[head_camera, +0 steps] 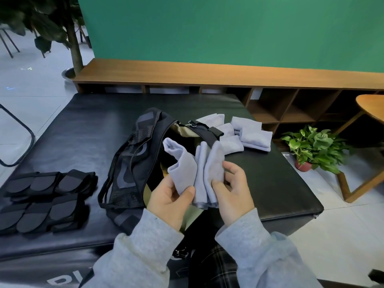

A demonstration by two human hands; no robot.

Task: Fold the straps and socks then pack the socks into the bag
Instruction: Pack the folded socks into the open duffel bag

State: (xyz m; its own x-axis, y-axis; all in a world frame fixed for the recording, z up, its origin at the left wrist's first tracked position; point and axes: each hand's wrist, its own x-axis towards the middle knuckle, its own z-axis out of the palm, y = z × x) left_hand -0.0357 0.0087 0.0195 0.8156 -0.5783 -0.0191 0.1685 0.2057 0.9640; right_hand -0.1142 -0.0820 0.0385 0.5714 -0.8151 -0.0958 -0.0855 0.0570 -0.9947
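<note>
Both hands hold pale blue socks (199,173) upright over the open black bag (135,163), which lies on the black padded mat (280,183). My left hand (170,200) pinches the left sock between thumb and fingers. My right hand (232,190) grips the right socks with thumb in front and fingers behind. Several folded pale blue socks (247,132) lie in a pile beyond the bag at the mat's far right. Folded black straps (45,198) sit in two rows at the mat's left.
A potted green plant (313,148) stands on the floor right of the mat, by a wooden table leg (357,183). A low wooden shelf (228,77) runs along the green wall. A black metal chair frame (22,129) is at far left.
</note>
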